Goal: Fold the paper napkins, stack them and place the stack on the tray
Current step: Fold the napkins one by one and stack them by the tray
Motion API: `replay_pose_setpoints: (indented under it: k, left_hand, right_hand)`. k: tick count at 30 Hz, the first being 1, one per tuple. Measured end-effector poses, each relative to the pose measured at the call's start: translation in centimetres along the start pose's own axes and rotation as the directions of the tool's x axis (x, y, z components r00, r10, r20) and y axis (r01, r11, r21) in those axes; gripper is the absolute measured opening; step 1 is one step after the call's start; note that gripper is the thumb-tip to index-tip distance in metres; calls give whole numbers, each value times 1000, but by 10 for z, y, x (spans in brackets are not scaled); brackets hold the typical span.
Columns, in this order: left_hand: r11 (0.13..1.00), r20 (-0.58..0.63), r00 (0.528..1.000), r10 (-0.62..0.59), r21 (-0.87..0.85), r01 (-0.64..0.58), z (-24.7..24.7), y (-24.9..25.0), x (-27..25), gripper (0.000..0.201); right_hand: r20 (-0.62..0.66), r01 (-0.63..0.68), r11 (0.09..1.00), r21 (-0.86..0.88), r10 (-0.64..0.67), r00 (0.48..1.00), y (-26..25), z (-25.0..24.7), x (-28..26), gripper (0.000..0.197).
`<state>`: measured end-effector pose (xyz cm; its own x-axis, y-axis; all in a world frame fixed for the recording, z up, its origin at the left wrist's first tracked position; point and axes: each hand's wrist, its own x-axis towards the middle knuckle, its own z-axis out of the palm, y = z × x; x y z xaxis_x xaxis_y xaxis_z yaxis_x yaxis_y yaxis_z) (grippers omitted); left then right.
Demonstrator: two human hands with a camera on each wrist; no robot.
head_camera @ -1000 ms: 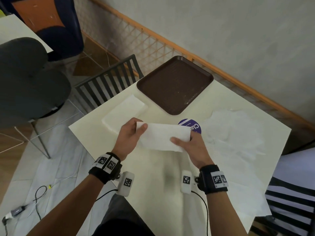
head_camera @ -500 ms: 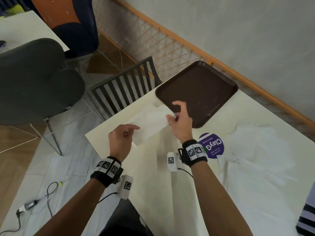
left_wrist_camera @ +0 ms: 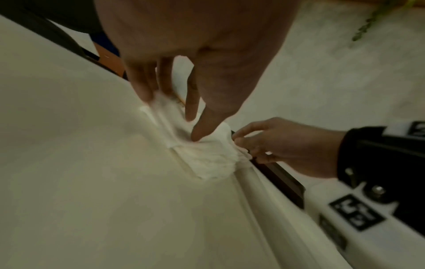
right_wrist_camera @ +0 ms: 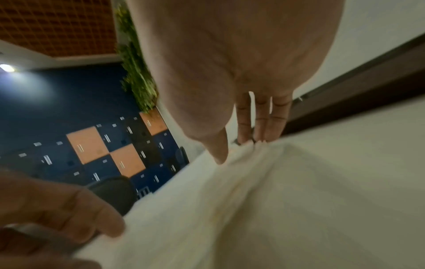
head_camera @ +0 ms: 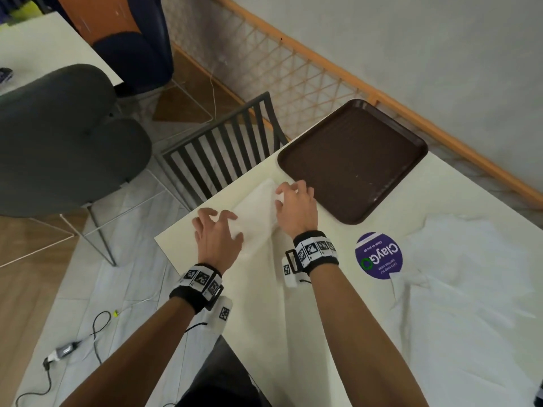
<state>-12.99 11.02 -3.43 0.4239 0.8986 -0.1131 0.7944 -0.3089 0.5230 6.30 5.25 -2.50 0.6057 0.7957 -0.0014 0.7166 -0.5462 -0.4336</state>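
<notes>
A stack of folded white napkins (head_camera: pixel 258 211) lies on the cream table, near its left edge and just left of the empty brown tray (head_camera: pixel 352 160). My left hand (head_camera: pixel 214 217) arches over the stack's near end, with spread fingertips touching it. My right hand (head_camera: pixel 289 192) rests its straight fingertips on the far end, beside the tray's rim. The left wrist view shows the left hand (left_wrist_camera: pixel 174 116) with thumb and fingers on the stack (left_wrist_camera: pixel 207 160). The right wrist view shows the right hand (right_wrist_camera: pixel 241 145) touching the stack's far edge (right_wrist_camera: pixel 230 200).
Unfolded napkins (head_camera: pixel 458 259) are spread over the right half of the table, beside a round purple sticker (head_camera: pixel 379 255). A slatted dark chair (head_camera: pixel 223 154) stands against the table's left edge. A grey chair (head_camera: pixel 58 136) and cables (head_camera: pixel 97 327) lie further left.
Both hands carried the folded napkin from the table's middle leftward, laid it on the stack, and now touch the stack's two ends. The head turned left.
</notes>
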Motion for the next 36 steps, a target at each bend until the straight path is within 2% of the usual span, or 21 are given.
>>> replay_pose_setpoints:
  k: [2, 5, 8, 12, 14, 16, 18, 19, 22, 26, 28, 30, 32, 34, 36]
  left_hand:
    - [996, -80, 993, 85, 30, -82, 0, 12, -14, 45]
    - [973, -112, 973, 202, -86, -212, 12, 32, -46, 35]
    - [925, 30, 961, 275, -279, -256, 35, 54, -88, 22]
    - [884, 182, 905, 385, -353, -306, 73, 80, -136, 18]
    - [881, 244, 885, 396, -372, -291, 89, 90, -153, 17]
    - [883, 287, 872, 397, -378, -278, 100, 97, -166, 16]
    - [882, 311, 861, 401, -384, -272, 107, 103, -174, 14]
    - [882, 321, 856, 405, -384, -273, 109, 105, -177, 13]
    - [880, 354, 841, 409, -396, -261, 114, 114, -181, 3]
    - [903, 425, 818, 388, -353, -245, 124, 135, -184, 39]
    - [916, 452, 806, 381, -306, -261, 127, 144, -179, 45]
    - [917, 407, 830, 382, -282, -284, 126, 148, -171, 37]
    - [916, 313, 879, 361, -296, -271, 119, 148, -160, 20]
    - [911, 261, 901, 345, -324, -255, 107, 146, -149, 4]
    - [895, 222, 904, 365, -351, -275, 95, 143, -140, 12]
  right_hand:
    - [-80, -11, 1000, 19, 12, 997, 4, -26, -23, 22]
    - [-164, -29, 998, 48, 37, 986, 30, -63, -74, 18]
    - [-198, -96, 992, 85, 111, 974, 79, -91, -131, 13]
    - [-236, -310, 948, 69, 318, 918, 162, -117, -202, 16]
    - [-211, -486, 874, 1, 475, 854, 202, -125, -232, 28]
    - [-132, -619, 782, -70, 608, 783, 234, -130, -256, 43]
    - [-28, -669, 738, -88, 669, 743, 251, -129, -272, 50]
    - [8, -672, 737, -79, 674, 739, 255, -125, -277, 51]
    - [17, -651, 757, -61, 653, 757, 246, -111, -276, 54]
    - [34, -637, 771, -10, 637, 770, 216, -90, -258, 63]
    - [65, -615, 788, 28, 613, 787, 203, -83, -248, 65]
    - [93, -574, 813, 99, 567, 819, 195, -80, -242, 64]
    - [98, -512, 843, 166, 503, 859, 192, -80, -243, 60]
    - [105, -473, 861, 184, 462, 881, 193, -82, -246, 59]
    - [130, -462, 875, 146, 446, 886, 197, -84, -248, 58]
